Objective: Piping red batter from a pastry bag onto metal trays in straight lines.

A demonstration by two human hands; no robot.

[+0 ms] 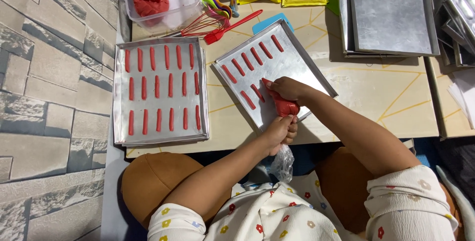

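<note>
Piping bag (281, 103) of red dough, held over the tilted baking tray (297, 60) that serves as the landmark for this figure. The right hand (288, 88) is closed around the front of the bag, pinning its tip low against the tray's near half so that dough leaves as a narrow strip; the left hand (279, 131) is clenched on the twisted rear of the bag just off the tray's near edge, a grip that would keep the filling pressed forward, and the slack clear plastic tail (283, 163) hangs below it. Red dough sticks (250, 58) lie in two slanted rows on the tray, parallel and apart from one another, spacing that would let each bake without joining its neighbour; the tray's near right part is bare metal. Left of the tray, a second tray (159, 90) carries three full rows of sticks and is set square to the table edge. Beyond the tray's far left corner stand a clear tub (178, 3) holding a lump of red dough with a red spatula in it, a red whisk (200, 23) and a red brush (232, 27). To the far right of the tray, stacked unused trays (391, 13) rest on the tabletop (386, 102).
</note>
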